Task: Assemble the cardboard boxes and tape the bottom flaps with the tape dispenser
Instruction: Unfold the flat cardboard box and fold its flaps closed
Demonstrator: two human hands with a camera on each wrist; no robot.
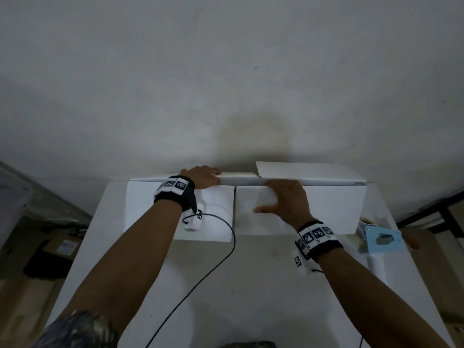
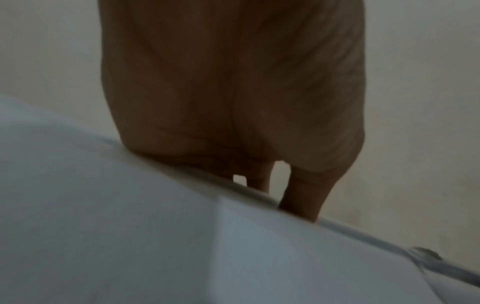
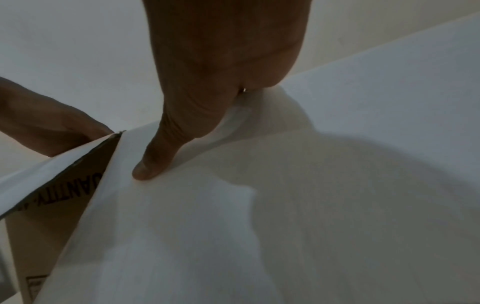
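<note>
A white cardboard box (image 1: 334, 209) lies at the far edge of the white table (image 1: 251, 285), against the wall, with two flaps facing me and a seam between them. My left hand (image 1: 200, 177) grips the box's far edge above the left flap (image 1: 150, 209); its fingers curl behind that edge (image 2: 301, 195). My right hand (image 1: 286, 197) lies on the right flap (image 3: 311, 205), thumb (image 3: 155, 160) pressed flat and fingers hooked over the far edge. Brown printed cardboard (image 3: 64, 195) shows in the gap. A light blue tape dispenser (image 1: 381, 238) sits right of the box.
A black cable (image 1: 226, 247) runs from my left wrist across the table toward me. A rear flap (image 1: 308, 169) stands against the grey wall (image 1: 226, 71). Brown cartons and a dark object (image 1: 47, 257) sit on the floor at the left.
</note>
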